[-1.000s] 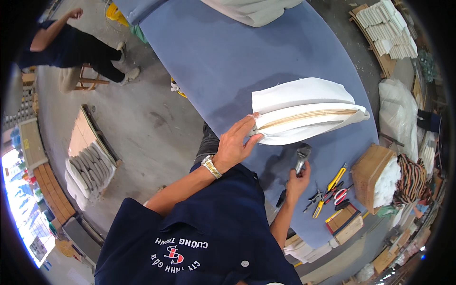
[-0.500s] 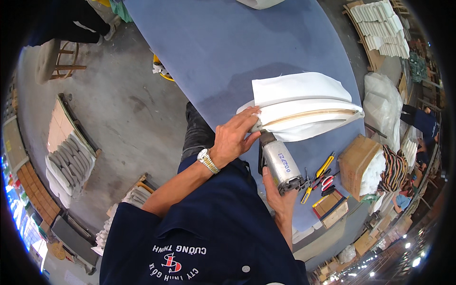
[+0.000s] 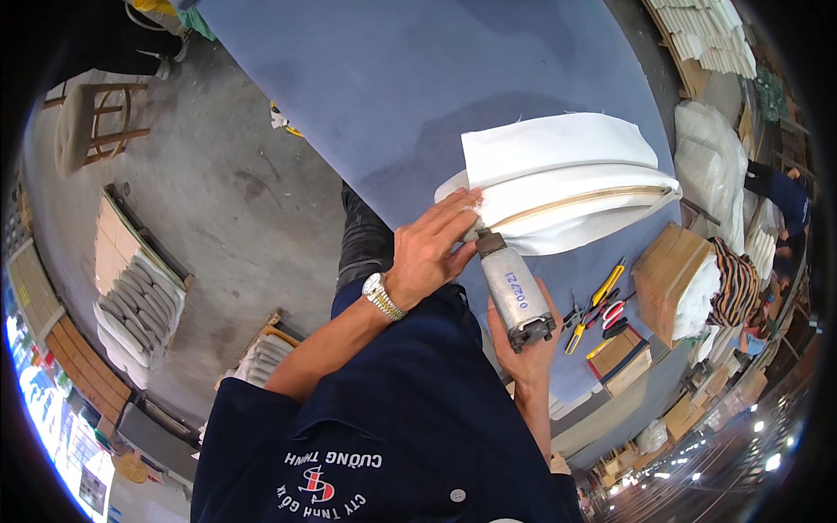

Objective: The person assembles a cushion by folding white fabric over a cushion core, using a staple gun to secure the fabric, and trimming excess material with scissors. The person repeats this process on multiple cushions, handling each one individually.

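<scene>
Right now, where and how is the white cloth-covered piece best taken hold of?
I'd grip the white cloth-covered piece at its left end, coming from the left, as the left hand does: its long body stretches away rightward, and this hold leaves most of the beige strip uncovered.

1. Padded piece [image 3: 567, 199]: over the worktop [image 3: 392, 113], right of the left fingers [image 3: 446, 220].
2. Staple gun [image 3: 511, 283]: within the right fingers [image 3: 545, 301].
3. Hand tools [image 3: 609, 283]: right of these, on the worktop.
4. Carton [image 3: 665, 272]: farther right.
</scene>
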The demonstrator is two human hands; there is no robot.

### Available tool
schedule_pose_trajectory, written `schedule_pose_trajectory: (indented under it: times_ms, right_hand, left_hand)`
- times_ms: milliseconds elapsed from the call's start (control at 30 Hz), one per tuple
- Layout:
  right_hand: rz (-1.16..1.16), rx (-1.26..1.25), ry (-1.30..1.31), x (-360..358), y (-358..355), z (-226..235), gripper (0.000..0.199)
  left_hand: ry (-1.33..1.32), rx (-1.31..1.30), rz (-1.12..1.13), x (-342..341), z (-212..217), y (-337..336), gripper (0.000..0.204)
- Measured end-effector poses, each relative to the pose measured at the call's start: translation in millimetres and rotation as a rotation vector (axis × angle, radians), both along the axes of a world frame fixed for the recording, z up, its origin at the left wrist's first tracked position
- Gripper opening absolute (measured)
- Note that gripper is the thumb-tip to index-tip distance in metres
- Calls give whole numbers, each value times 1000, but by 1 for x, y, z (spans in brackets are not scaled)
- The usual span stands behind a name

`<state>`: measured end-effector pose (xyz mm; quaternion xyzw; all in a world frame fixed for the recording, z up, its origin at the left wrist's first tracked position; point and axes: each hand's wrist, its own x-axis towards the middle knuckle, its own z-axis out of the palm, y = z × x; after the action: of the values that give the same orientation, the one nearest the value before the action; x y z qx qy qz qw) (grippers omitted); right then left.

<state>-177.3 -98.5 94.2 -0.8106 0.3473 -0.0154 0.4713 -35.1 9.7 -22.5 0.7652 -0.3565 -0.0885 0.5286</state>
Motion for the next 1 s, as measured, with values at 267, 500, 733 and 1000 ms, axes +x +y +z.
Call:
schedule_pose_trajectory:
  times_ms: [267,500,733,1000]
  right_hand:
    - [62,-58,43,20,4,11,34]
    - [102,86,177,10,2,11,57]
    - [55,121,177,2,8,6,52]
    - [29,-107,-61,8,10,-20,27]
  left_hand:
    - [111,58,-54,-4,10,7,60]
    - [185,40,-122,-11,2,17,69]
    - [262,56,-138,-12,8,17,73]
    - [134,-24,-97,2,3,9,64]
